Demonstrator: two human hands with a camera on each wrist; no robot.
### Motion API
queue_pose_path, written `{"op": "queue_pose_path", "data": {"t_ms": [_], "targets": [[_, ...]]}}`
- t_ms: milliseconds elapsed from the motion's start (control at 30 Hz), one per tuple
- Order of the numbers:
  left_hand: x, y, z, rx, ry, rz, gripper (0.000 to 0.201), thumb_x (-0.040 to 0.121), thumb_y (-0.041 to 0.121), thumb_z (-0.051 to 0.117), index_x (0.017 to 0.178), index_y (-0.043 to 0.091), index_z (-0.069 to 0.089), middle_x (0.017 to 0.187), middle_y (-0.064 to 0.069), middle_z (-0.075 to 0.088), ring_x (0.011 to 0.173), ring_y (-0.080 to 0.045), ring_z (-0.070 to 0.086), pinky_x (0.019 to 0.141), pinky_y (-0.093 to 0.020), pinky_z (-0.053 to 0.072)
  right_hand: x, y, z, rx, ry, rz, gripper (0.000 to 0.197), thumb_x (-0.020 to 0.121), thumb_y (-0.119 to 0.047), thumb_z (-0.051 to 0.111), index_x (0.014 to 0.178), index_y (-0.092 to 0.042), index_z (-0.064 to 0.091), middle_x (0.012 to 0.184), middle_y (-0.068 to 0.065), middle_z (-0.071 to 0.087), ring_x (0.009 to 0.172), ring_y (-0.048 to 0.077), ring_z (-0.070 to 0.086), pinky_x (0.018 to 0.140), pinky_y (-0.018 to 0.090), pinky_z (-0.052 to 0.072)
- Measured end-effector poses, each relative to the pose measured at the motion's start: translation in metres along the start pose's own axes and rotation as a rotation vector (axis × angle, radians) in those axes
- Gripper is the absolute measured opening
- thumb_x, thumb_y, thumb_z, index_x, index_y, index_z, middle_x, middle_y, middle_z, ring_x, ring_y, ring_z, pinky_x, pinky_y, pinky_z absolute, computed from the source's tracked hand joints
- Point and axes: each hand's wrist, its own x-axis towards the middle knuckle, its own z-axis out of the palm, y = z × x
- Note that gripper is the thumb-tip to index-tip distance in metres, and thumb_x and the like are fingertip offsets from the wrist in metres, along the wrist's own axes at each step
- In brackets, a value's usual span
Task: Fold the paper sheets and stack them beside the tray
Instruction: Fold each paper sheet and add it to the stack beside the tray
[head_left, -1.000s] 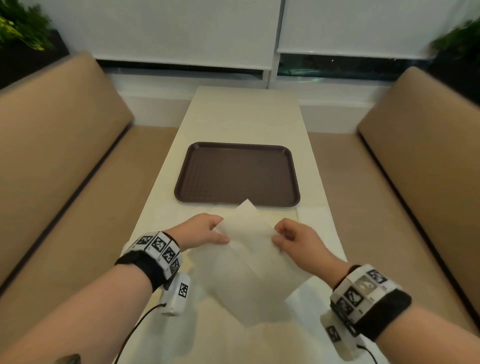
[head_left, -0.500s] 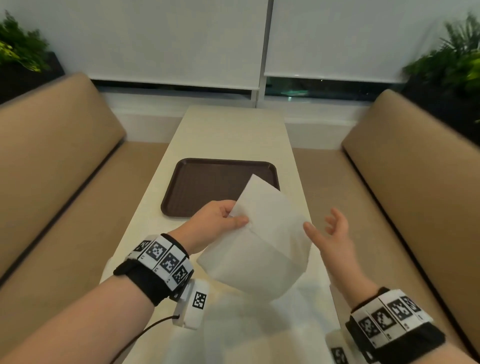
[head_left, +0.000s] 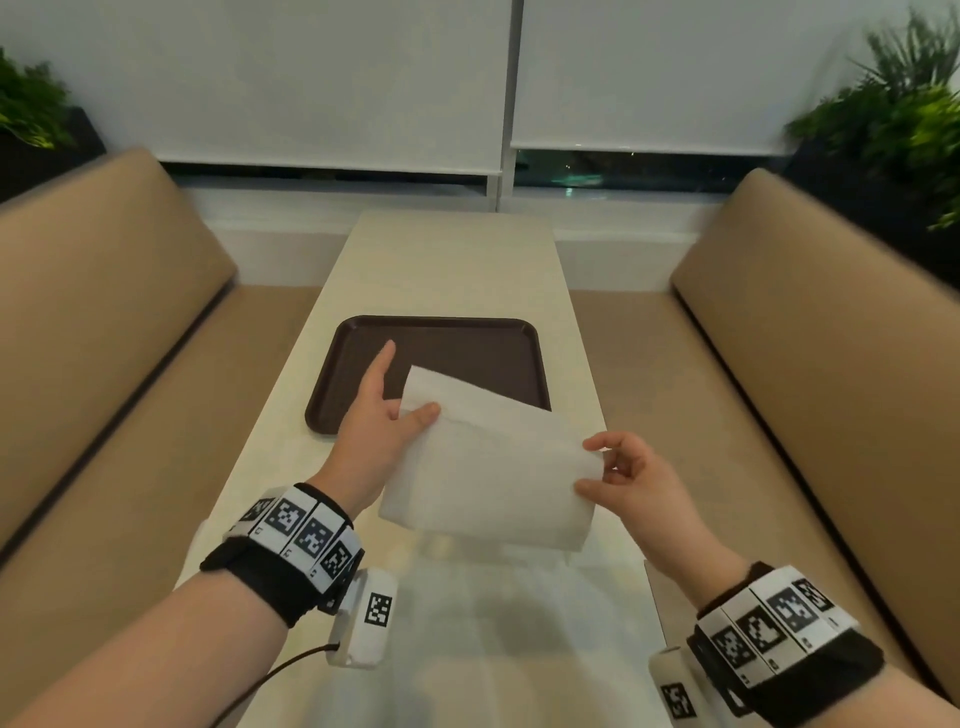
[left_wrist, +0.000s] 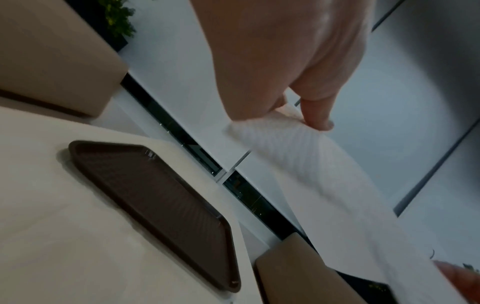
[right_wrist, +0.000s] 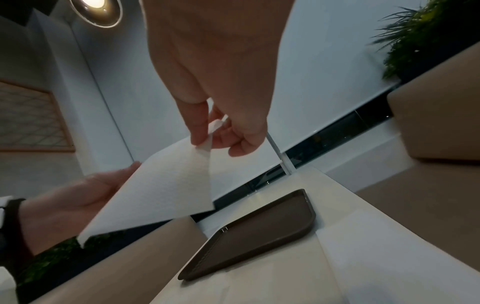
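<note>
A white paper sheet (head_left: 488, 462), folded over, hangs in the air above the near part of the table. My left hand (head_left: 382, 415) pinches its far left corner between thumb and fingers, index finger stretched out over the tray. My right hand (head_left: 618, 467) pinches the sheet's right corner, seen close up in the right wrist view as paper sheet (right_wrist: 161, 185) held by right hand (right_wrist: 210, 135). The left wrist view shows the left hand (left_wrist: 293, 111) gripping the paper sheet (left_wrist: 298, 164). The empty brown tray (head_left: 431, 338) lies on the table beyond the hands.
More white sheets (head_left: 519, 639) lie flat on the cream table (head_left: 452, 260) below the hands. Tan bench seats (head_left: 104, 364) run along both sides. Plants (head_left: 898, 114) stand in the back corners under the window blinds.
The right hand, open and off the sheet half a second ago, has come back and pinched its right corner. The sheet has turned to lie wider across, and the left hand extended its index finger.
</note>
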Motion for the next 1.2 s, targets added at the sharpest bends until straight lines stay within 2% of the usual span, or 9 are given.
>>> {"op": "queue_pose_path", "data": {"t_ms": [133, 267, 367, 433, 600, 733, 967, 1100, 1200], "targets": [[-0.006, 0.003, -0.008, 0.142, -0.128, 0.096, 0.086, 0.082, 0.007, 0.072, 0.125, 0.070, 0.032, 0.095, -0.008, 0.073, 0.093, -0.028, 0.069, 0.088, -0.043, 0.053, -0.002, -0.002, -0.002, -0.047, 0.071, -0.047, 0.035, 0.077, 0.005, 0.072, 0.088, -0.028, 0.069, 0.096, 0.032, 0.056, 0.078, 0.023, 0.054, 0.082, 0.048, 0.052], [-0.010, 0.003, -0.013, 0.399, -0.161, 0.144, 0.052, 0.079, 0.014, 0.076, 0.103, 0.056, 0.059, 0.099, -0.001, 0.069, 0.090, -0.023, 0.066, 0.085, -0.042, 0.055, -0.007, -0.004, -0.004, -0.034, 0.083, -0.067, 0.021, 0.078, 0.001, 0.073, 0.085, -0.019, 0.068, 0.083, 0.018, 0.061, 0.077, 0.023, 0.056, 0.077, 0.039, 0.049], [-0.014, 0.002, -0.012, 0.463, -0.187, 0.161, 0.047, 0.079, 0.013, 0.076, 0.096, 0.052, 0.058, 0.098, 0.010, 0.065, 0.086, -0.004, 0.062, 0.076, -0.019, 0.052, -0.008, -0.003, -0.004, -0.040, 0.104, -0.074, 0.022, 0.078, -0.001, 0.074, 0.081, -0.022, 0.069, 0.082, 0.013, 0.058, 0.076, 0.022, 0.054, 0.076, 0.037, 0.047], [-0.017, 0.001, -0.010, 0.489, -0.205, 0.161, 0.054, 0.077, 0.013, 0.077, 0.102, 0.053, 0.051, 0.102, 0.011, 0.063, 0.090, -0.006, 0.063, 0.077, -0.020, 0.053, -0.010, -0.005, -0.004, -0.003, 0.105, -0.085, 0.025, 0.077, -0.002, 0.075, 0.080, -0.027, 0.071, 0.082, 0.011, 0.054, 0.076, 0.021, 0.052, 0.077, 0.037, 0.047], [-0.023, -0.008, -0.003, 0.257, -0.076, 0.133, 0.066, 0.074, 0.003, 0.078, 0.105, 0.048, 0.041, 0.120, 0.013, 0.055, 0.081, -0.005, 0.069, 0.069, -0.020, 0.055, -0.014, -0.014, -0.003, 0.114, 0.166, -0.118, 0.020, 0.080, 0.001, 0.071, 0.080, -0.020, 0.071, 0.080, 0.009, 0.050, 0.074, 0.021, 0.048, 0.073, 0.031, 0.045], [-0.022, -0.011, 0.000, 0.270, 0.020, 0.215, 0.045, 0.073, 0.005, 0.080, 0.095, 0.038, 0.060, 0.137, 0.024, 0.037, 0.077, -0.006, 0.067, 0.067, -0.014, 0.049, -0.016, -0.018, -0.001, 0.055, 0.204, -0.154, 0.025, 0.082, 0.000, 0.070, 0.091, -0.024, 0.070, 0.087, 0.011, 0.062, 0.077, 0.015, 0.058, 0.071, 0.019, 0.052], [-0.020, -0.008, -0.007, 0.436, 0.073, 0.298, 0.018, 0.073, 0.008, 0.079, 0.069, 0.018, 0.064, 0.101, 0.019, 0.061, 0.097, 0.009, 0.054, 0.077, -0.014, 0.041, -0.016, -0.020, 0.002, -0.164, 0.259, -0.197, 0.019, 0.082, -0.007, 0.072, 0.075, -0.023, 0.067, 0.072, 0.000, 0.060, 0.062, 0.005, 0.051, 0.060, 0.012, 0.043], [-0.025, 0.000, -0.008, 0.472, 0.059, 0.325, 0.020, 0.072, 0.009, 0.080, 0.068, 0.017, 0.062, 0.086, 0.009, 0.063, 0.083, -0.003, 0.055, 0.072, -0.018, 0.042, -0.014, -0.016, 0.003, -0.373, 0.290, -0.177, 0.019, 0.080, -0.011, 0.074, 0.076, -0.025, 0.061, 0.088, -0.006, 0.054, 0.083, 0.013, 0.053, 0.077, 0.026, 0.039], [-0.026, 0.011, -0.003, 0.671, -0.044, 0.363, 0.016, 0.073, 0.019, 0.081, 0.071, 0.020, 0.065, 0.083, 0.010, 0.057, 0.090, -0.009, 0.049, 0.081, -0.028, 0.038, -0.016, -0.024, 0.009, -0.655, 0.148, -0.243, 0.035, 0.077, -0.028, 0.077, 0.106, -0.031, 0.058, 0.118, -0.016, 0.044, 0.115, 0.009, 0.040, 0.099, 0.027, 0.032]]}}
